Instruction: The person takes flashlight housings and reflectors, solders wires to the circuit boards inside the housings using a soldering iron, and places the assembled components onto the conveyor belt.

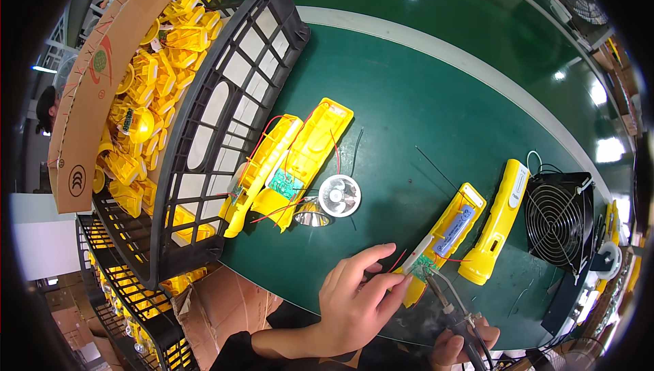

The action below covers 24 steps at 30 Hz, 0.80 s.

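My right hand (455, 348), at the bottom, is closed around the handle of a soldering iron (449, 308). The iron's tip meets the green circuit board (424, 267) inside an open yellow flashlight half-shell (466, 209). A blue cylindrical battery (454, 231) lies in that shell, with red and black wires coming off. My left hand (354, 300) is at the shell's left edge; its thumb and forefinger come together beside the board, another finger held apart above them. What they pinch, if anything, is too small to make out. Thin smoke shows near the iron.
A closed yellow flashlight (496, 224) and a black fan (560, 220) are to the right. Left of centre lie two opened yellow shells (319, 141) with wires, a reflector (312, 213) and a round lens piece (339, 196). A black crate (194, 160) of yellow parts borders the green table (395, 112).
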Tool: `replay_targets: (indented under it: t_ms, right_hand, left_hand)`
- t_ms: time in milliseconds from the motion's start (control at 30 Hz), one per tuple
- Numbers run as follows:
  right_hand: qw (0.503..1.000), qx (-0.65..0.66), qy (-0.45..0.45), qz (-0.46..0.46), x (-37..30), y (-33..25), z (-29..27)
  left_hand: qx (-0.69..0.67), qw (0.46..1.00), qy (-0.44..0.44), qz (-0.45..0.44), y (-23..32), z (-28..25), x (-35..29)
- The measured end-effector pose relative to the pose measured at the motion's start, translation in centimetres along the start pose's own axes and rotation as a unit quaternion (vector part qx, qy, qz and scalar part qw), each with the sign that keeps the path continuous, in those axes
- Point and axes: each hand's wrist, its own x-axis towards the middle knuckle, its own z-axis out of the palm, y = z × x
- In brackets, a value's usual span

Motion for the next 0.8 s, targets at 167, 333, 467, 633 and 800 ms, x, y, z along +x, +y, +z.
replay_targets:
  t_ms: [167, 333, 467, 633, 800]
  right_hand:
    - [0.989, 0.026, -0.071, -0.131, 0.9, 0.8, -0.6]
    - [0.904, 0.240, -0.038, 0.351, -0.2, 3.3, -3.6]
    - [0.995, -0.003, -0.099, -0.029, 1.2, -0.5, -0.8]
    - [0.992, -0.014, -0.115, -0.040, 1.5, -1.2, -0.8]
    - [0.991, -0.026, -0.106, -0.077, 1.5, -0.9, -0.5]
  left_hand:
    - [0.014, 1.000, -0.001, 0.001, 0.2, 0.0, 0.2]
    - [0.010, 1.000, -0.001, 0.002, 0.2, 0.1, 0.3]
    - [0.011, 1.000, -0.005, 0.003, 0.3, 0.2, 0.3]
    - [-0.001, 1.000, -0.009, 0.001, 0.2, 0.2, 0.3]
    - [-0.008, 1.000, -0.007, 0.006, 0.0, 0.3, 0.3]
